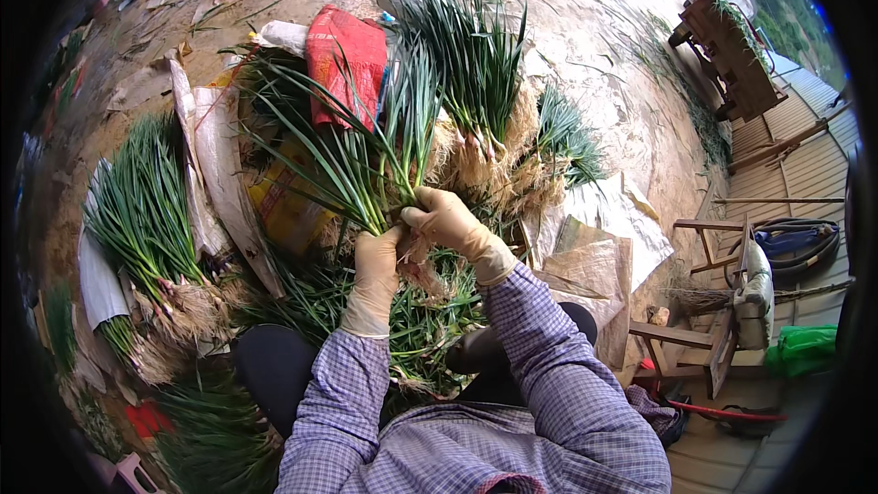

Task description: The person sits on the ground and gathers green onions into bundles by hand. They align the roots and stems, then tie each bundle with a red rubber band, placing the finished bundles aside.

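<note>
In pale rubber gloves, my left hand [374, 273] and my right hand [449, 223] meet in front of me. The left is closed round the base of a bunch of green-leaved allium plants [357, 178]. The right grips stems close beside it, with tangled roots hanging below the fingers. Past my hands stand large bundles of similar plants [473, 68], their pale roots turned toward me. Another bundle [154, 213] lies to the left on woven sacking. Loose green leaves and stems [439, 329] cover the ground between my knees.
A red woven sack [346, 58] lies behind the bunch. White and brown sacking [597, 240] spreads at the right. Further right are a wooden frame [720, 329], a coiled black hose [802, 250] and a green bag [802, 350]. A cart [730, 55] stands at the upper right.
</note>
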Tool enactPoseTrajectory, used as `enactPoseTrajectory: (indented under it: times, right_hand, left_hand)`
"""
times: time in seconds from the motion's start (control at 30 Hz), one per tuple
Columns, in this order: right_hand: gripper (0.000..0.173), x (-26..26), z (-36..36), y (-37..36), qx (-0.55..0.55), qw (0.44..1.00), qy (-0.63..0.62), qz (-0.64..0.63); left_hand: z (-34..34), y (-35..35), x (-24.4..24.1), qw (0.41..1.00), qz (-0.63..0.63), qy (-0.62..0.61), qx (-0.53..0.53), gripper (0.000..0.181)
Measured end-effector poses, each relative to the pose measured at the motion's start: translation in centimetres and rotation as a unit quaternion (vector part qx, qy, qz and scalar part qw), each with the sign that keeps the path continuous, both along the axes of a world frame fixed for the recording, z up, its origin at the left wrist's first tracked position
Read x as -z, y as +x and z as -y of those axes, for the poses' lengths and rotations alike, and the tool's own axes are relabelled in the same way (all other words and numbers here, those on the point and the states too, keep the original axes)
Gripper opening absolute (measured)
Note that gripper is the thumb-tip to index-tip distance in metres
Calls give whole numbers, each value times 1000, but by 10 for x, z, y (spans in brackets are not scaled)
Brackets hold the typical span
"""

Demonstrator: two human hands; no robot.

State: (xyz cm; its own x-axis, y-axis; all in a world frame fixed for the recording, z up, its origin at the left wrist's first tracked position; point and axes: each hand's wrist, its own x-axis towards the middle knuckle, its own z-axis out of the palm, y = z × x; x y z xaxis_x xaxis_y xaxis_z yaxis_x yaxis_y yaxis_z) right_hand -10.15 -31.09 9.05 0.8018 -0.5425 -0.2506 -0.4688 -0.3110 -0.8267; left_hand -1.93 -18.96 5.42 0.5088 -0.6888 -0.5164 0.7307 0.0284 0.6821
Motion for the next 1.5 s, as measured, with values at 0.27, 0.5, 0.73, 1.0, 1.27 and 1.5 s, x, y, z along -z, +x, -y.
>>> enactPoseTrajectory:
  times: [0.27, 0.5, 0.73, 1.0, 1.27, 1.5]
  right_hand:
    - [19, -45, 24, -60, 124, 871, 420, 225]
    - [31, -17, 4, -51, 98, 963, 221, 117]
    - [31, 0, 0, -44, 173, 962, -212, 9]
    - [20, -29, -2, -63, 151, 988, -36, 6]
    - [22, -156, 84, -163, 382, 888, -152, 207]
    - [58, -35, 244, -179, 378, 863, -249, -223]
  left_hand:
    - [0, 9, -2, 982, -163, -47, 83, 26]
    - [-2, 1, -10, 969, -173, -72, 158, 23]
    - [-2, -11, -2, 978, -117, -27, 172, 20]
    - [-2, -19, -8, 984, -20, -19, 173, 27]
    - [-6, -8, 0, 975, -164, -97, 114, 28]
    - [-5, -15, -7, 942, -270, -175, 96, 24]
